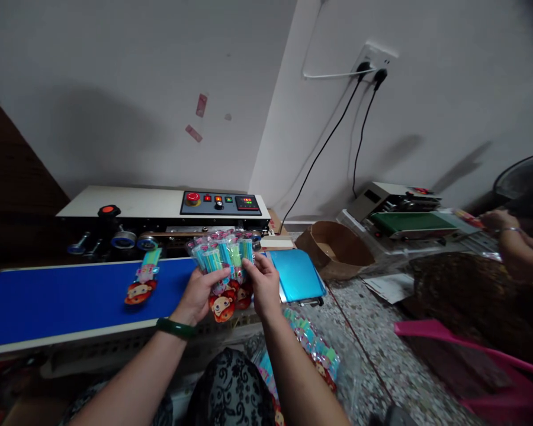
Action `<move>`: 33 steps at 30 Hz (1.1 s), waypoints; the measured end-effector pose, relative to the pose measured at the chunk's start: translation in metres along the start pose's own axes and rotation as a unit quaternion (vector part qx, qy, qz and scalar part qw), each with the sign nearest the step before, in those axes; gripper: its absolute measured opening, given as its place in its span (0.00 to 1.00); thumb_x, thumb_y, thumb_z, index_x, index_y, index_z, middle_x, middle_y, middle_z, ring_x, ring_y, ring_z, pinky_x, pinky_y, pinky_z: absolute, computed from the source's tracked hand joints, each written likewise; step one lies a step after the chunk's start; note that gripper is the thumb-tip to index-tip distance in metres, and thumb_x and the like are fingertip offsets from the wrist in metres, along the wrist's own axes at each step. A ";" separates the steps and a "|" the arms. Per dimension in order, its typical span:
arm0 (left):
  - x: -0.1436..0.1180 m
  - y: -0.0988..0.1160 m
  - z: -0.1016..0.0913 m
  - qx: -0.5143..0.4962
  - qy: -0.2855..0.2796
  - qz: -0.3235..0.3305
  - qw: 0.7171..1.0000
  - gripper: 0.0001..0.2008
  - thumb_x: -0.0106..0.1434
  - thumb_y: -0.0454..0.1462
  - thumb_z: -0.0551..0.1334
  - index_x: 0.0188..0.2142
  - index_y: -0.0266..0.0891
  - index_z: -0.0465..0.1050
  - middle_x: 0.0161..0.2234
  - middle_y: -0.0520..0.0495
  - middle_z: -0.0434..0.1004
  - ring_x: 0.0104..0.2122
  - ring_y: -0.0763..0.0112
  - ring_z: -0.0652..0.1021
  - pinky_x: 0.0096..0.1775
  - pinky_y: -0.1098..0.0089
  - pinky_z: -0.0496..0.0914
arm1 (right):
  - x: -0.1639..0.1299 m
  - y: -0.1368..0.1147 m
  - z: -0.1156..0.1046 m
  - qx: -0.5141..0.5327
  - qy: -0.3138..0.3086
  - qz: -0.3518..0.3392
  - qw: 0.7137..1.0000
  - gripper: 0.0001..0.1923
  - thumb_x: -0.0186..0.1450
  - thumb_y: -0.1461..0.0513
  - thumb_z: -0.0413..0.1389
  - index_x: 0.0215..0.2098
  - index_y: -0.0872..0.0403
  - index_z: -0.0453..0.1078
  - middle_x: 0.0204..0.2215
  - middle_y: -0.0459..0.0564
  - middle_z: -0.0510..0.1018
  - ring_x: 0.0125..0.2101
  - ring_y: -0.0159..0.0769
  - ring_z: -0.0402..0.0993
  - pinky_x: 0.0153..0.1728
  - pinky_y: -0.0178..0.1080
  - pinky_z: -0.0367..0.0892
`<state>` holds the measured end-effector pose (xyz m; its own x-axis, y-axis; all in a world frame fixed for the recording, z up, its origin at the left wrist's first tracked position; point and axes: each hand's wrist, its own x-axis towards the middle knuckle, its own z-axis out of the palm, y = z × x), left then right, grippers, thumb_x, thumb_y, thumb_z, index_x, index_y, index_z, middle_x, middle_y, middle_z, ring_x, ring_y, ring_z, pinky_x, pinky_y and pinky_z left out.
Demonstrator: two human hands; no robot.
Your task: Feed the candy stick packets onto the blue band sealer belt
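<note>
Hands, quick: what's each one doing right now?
Left hand: closed on the fanned bunch of clear plastic packets with cartoon-face cards.
Right hand: closed on the same bunch.

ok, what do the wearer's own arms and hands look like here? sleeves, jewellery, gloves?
Both forearms are bare, no sleeves in view, no gloves. The left hand has a dark green bangle round the wrist. The right hand shows nothing worn: no ring, watch or band visible. No markings visible on either arm.
</note>
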<state>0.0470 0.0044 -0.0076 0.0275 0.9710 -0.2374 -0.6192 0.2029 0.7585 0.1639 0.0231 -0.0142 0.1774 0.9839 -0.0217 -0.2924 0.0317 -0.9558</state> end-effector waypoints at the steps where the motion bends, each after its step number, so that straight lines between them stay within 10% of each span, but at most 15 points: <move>1: 0.000 -0.001 0.000 -0.003 0.004 0.003 1.000 0.19 0.45 0.32 0.66 0.39 0.35 0.72 0.31 0.46 0.79 0.32 0.61 0.78 0.36 0.64 0.72 | -0.001 0.001 0.000 0.002 0.015 -0.011 1.000 0.14 0.49 0.60 0.60 0.33 0.55 0.68 0.29 0.46 0.76 0.31 0.33 0.71 0.34 0.35 0.65; 22: 0.001 -0.007 0.006 -0.005 0.047 0.046 0.998 0.19 0.42 0.32 0.68 0.37 0.33 0.72 0.31 0.45 0.79 0.32 0.61 0.77 0.37 0.63 0.71 | -0.008 -0.003 0.001 0.075 0.031 -0.001 0.997 0.13 0.54 0.54 0.55 0.33 0.55 0.68 0.29 0.46 0.75 0.29 0.32 0.70 0.33 0.35 0.66; 28: 0.004 0.004 0.001 -0.015 0.078 0.050 0.996 0.20 0.39 0.32 0.70 0.35 0.34 0.73 0.27 0.49 0.78 0.26 0.66 0.77 0.32 0.67 0.72 | 0.013 -0.001 -0.031 0.050 0.130 -0.042 0.989 0.13 0.53 0.53 0.55 0.28 0.55 0.66 0.21 0.41 0.71 0.22 0.28 0.66 0.28 0.33 0.64; 33: 0.005 0.014 -0.007 -0.013 0.091 0.068 0.993 0.19 0.38 0.32 0.70 0.33 0.34 0.73 0.25 0.50 0.78 0.24 0.68 0.77 0.30 0.70 0.71 | 0.046 0.000 -0.065 -0.042 0.088 0.059 0.993 0.13 0.45 0.58 0.58 0.27 0.56 0.68 0.19 0.42 0.73 0.19 0.30 0.67 0.23 0.33 0.64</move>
<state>0.0333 0.0108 -0.0021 -0.1986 0.9497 -0.2422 -0.6278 0.0665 0.7756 0.2327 0.0566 -0.0341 0.3102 0.9337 -0.1790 -0.2435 -0.1040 -0.9643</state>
